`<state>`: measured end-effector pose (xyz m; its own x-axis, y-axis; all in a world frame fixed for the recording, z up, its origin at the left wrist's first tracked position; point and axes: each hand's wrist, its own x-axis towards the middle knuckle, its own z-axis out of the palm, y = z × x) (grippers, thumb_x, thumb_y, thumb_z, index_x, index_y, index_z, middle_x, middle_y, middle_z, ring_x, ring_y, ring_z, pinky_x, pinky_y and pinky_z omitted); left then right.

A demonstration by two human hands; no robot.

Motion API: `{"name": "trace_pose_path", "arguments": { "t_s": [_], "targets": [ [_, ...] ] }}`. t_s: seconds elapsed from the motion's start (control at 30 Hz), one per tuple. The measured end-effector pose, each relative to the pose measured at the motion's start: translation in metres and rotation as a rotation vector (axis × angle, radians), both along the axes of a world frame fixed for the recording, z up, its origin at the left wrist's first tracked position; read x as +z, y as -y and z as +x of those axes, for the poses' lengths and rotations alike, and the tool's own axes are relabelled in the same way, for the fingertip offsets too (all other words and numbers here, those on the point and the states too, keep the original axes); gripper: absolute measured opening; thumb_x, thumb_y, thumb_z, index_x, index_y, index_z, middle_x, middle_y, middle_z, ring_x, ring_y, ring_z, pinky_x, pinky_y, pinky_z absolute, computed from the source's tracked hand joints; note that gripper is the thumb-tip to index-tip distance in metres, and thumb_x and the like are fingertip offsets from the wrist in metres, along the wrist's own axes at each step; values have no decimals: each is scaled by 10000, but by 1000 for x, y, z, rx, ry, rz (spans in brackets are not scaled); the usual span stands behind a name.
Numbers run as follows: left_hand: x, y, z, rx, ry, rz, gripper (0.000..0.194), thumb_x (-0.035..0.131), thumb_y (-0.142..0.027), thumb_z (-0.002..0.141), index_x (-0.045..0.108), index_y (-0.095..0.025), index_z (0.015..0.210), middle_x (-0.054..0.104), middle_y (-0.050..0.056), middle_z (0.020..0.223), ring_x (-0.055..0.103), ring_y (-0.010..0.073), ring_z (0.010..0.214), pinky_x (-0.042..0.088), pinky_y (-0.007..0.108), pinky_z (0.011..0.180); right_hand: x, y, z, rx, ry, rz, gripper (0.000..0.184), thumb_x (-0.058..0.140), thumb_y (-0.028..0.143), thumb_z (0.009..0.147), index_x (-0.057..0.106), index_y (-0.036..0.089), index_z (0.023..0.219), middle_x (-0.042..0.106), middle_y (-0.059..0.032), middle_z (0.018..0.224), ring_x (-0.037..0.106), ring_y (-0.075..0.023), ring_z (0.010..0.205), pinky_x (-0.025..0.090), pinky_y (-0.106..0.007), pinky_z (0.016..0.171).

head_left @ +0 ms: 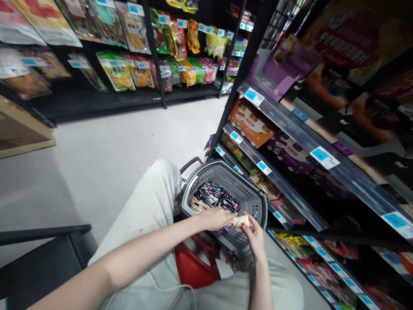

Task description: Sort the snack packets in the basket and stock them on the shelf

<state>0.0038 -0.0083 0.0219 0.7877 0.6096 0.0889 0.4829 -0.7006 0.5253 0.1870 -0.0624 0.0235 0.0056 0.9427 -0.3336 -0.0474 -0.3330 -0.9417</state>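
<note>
A small beige packet (241, 221) with printing on it is held above a grey shopping basket (222, 170). My right hand (255, 234) pinches its right end between thumb and fingers. At its other end, the fingers of my left hand (214, 218) are closed together on the packet, partly hiding it. Inside the basket lies a heap of slim stick packets (214, 196), mostly dark and shiny, with some beige ones at the left side. A bit of purple wrapper (223, 229) shows below my left fingers.
The basket stands between my knees, close to a black shelf rack (284, 189) with boxed goods and price tags. A red object (195, 265) and a white cable (172, 289) are near my lap. Snack bags (114, 71) fill the far shelves. A cardboard box (26, 129) stands left.
</note>
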Motion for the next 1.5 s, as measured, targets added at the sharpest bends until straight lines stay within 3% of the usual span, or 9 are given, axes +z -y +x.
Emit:
{"name": "trace_pose_path", "arguments": {
  "t_s": [0.2,0.3,0.47,0.67,0.83,1.07,1.27,1.4,1.5],
  "targets": [
    [8,-5,-1,19,97,37,297,293,-290,843,571,-202,899,627,29,739,568,122,672,383,199,596,-4,2,-1,11,175,91,471,549,279,688,437,178,1135,615,-58,889,602,-174,706,482,-322,673],
    [8,-5,-2,43,100,11,292,303,-279,842,582,-196,838,625,16,670,564,112,596,355,187,527,-4,2,-1,16,425,171,436,565,292,674,489,177,1087,596,-72,952,573,-187,819,449,-325,741],
    [3,-6,-3,-18,96,21,292,326,-283,834,593,-187,761,622,9,625,556,107,553,327,188,493,6,0,0,116,846,396,340,567,323,675,578,189,987,597,-69,885,550,-185,815,419,-314,748],
    [-2,-15,-7,-104,63,-21,278,352,-251,817,611,-184,741,617,10,602,532,100,508,332,191,501,5,-2,-3,296,913,433,211,499,321,740,632,215,866,609,-51,793,564,-174,737,421,-285,707],
    [1,-22,-15,-144,0,-77,231,396,-256,788,610,-199,724,605,-5,576,508,94,479,294,189,449,2,-2,-11,417,934,440,223,425,307,787,622,223,850,592,-50,777,559,-164,704,415,-262,682],
    [4,-20,-14,-34,-63,0,297,383,-353,784,616,-206,676,610,11,562,515,107,483,248,201,432,7,1,-20,511,1177,418,290,307,276,839,581,187,805,569,-67,767,550,-161,694,393,-252,647],
    [8,-21,-15,-11,-14,21,367,355,-384,795,609,-190,615,588,14,511,505,100,463,259,201,443,6,1,-19,403,1016,415,259,352,273,817,596,189,792,596,-63,751,554,-170,712,391,-262,661],
    [8,-21,-16,-67,4,-99,292,368,-318,801,604,-193,684,567,-11,497,488,76,443,265,176,422,5,1,-18,159,744,313,191,459,305,759,617,199,753,625,-44,753,563,-173,720,409,-273,666],
    [6,-15,-12,-50,13,-52,270,342,-347,811,571,-217,871,588,-9,566,522,96,495,301,178,442,2,0,-21,-40,511,157,176,543,328,687,621,179,739,645,-45,736,581,-178,693,439,-289,654]
  ]
}}
